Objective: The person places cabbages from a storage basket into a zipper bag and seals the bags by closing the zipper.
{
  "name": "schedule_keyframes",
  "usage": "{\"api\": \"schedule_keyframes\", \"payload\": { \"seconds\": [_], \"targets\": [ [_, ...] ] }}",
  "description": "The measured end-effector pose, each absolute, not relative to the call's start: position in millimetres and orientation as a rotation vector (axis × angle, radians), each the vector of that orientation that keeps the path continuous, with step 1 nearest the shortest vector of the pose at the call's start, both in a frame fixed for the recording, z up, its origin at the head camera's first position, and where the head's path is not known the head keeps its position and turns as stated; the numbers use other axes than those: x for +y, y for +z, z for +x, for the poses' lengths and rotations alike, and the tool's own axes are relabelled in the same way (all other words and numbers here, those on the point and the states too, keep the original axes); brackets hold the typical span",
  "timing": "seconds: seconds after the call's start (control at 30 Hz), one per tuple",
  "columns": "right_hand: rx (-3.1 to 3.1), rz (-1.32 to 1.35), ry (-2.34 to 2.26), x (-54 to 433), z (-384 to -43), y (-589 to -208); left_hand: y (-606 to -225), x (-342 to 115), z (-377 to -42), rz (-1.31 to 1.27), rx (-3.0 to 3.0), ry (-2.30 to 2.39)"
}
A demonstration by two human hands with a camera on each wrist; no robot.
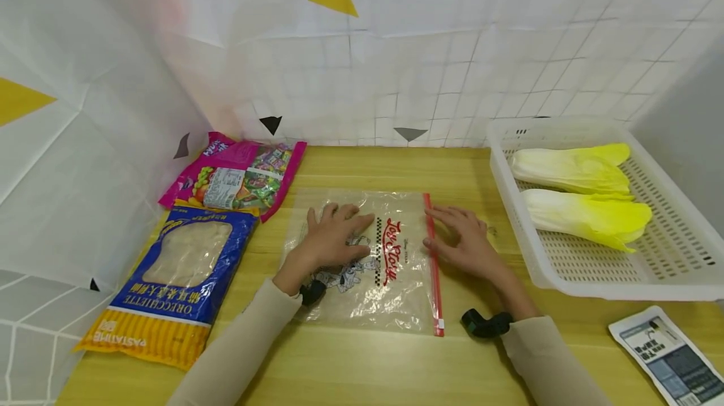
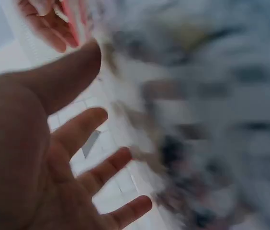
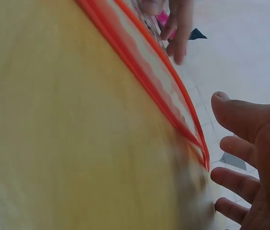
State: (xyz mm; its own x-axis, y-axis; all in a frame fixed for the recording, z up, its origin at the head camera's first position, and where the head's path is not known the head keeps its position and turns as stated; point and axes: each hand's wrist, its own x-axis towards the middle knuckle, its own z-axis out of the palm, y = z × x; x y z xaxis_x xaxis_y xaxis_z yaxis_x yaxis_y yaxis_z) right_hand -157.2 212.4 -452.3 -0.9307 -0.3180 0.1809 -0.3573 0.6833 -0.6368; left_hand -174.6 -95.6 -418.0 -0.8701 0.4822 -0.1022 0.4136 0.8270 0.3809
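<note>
A clear plastic zip bag (image 1: 396,302) with "Toy Story" print lies flat on the wooden table. Its red zip edge (image 1: 436,286) faces right, with a small white slider (image 1: 440,324) at the near end. My left hand (image 1: 334,236) lies over the printed part with fingers spread. At the red edge is my right hand (image 1: 466,239), thumb and index fingertips right at the strip, fingers loosely extended. The right wrist view shows the two red strips (image 3: 147,79) bowed apart along the middle, and the right thumb (image 3: 235,112) apart from the fingers.
On the left lie a blue and yellow orecchiette pasta bag (image 1: 170,305) and a pink candy bag (image 1: 243,158). A white perforated basket (image 1: 565,280) at right holds two yellow-white Chinese cabbages (image 1: 588,217). A grey-white pouch (image 1: 667,352) lies at near right. White sheeting (image 1: 418,60) stands behind.
</note>
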Motion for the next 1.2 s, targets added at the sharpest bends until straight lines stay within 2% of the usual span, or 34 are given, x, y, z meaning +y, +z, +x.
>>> {"api": "schedule_keyframes", "payload": {
  "seconds": [0.27, 0.67, 1.0, 1.2],
  "targets": [
    [-2.817, 0.527, 1.152, 219, -159, -456, -419, -81, -190, 0.722, 2.849, 0.559],
    [-2.808, 0.505, 1.231, 224, -159, -454, -424, -74, -203, 0.563, 2.931, 0.689],
    [-2.759, 0.489, 1.302, 224, -157, -457, -426, -82, -202, 0.579, 2.930, 0.898],
    [-2.689, 0.462, 1.410, 225, -157, -458, -419, -91, -200, 0.689, 2.930, 1.136]
  ]
}}
